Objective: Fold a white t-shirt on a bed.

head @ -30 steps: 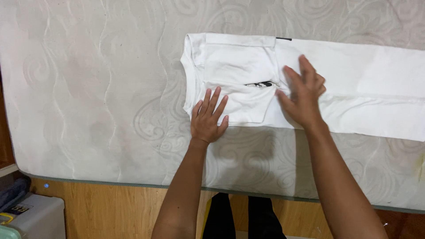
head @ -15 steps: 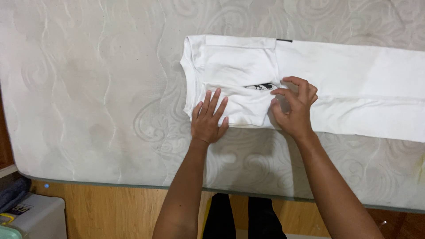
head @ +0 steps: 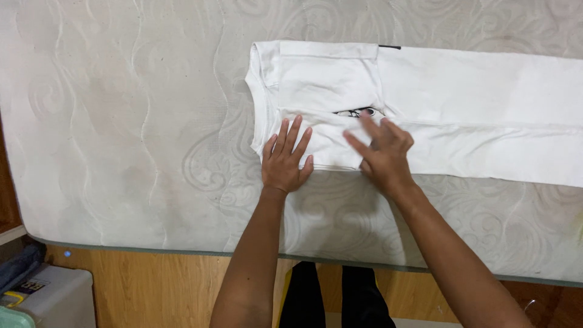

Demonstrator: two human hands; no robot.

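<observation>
Both hands pressing flat on a half-folded white shirt on the mattress.

I am looking down at the white shirt (head: 425, 109) lying across the pale quilted mattress (head: 121, 121), its sides and sleeves already folded inward into a long narrow strip. My left hand (head: 284, 159) is lying open and flat, fingers spread, on the near edge by the collar end, gripping nothing. My right hand (head: 381, 152) is resting just beside it, fingers extended and slightly blurred, pressing the folded sleeve, also holding nothing. I am judging the lengthwise folds done; the long strip is stretching off right, not yet folded crosswise into a compact stack.
</observation>
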